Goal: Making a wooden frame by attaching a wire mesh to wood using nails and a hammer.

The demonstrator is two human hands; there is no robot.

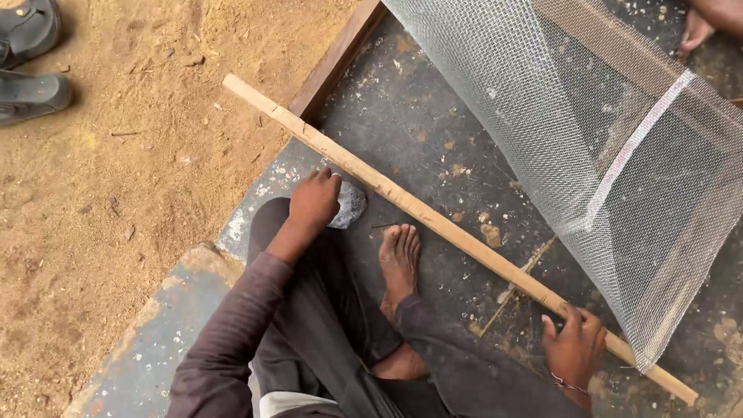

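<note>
My left hand (314, 200) is closed around a grey stone (349, 205) that rests on the dark board beside my knee. My right hand (575, 348) presses down on a long pale wooden strip (433, 219), near its lower right end. The strip runs diagonally from upper left to lower right across the dark board (418, 131). A sheet of silvery wire mesh (604, 131) lies over the board's right side, its lower corner by my right hand. My bare foot (399, 259) sits just below the strip.
Sandy ground (139, 170) lies to the left of the board. Dark sandals (31, 54) sit at the top left. Another person's hand (696, 29) touches the mesh at the top right. A brown wooden frame edge (338, 56) borders the board.
</note>
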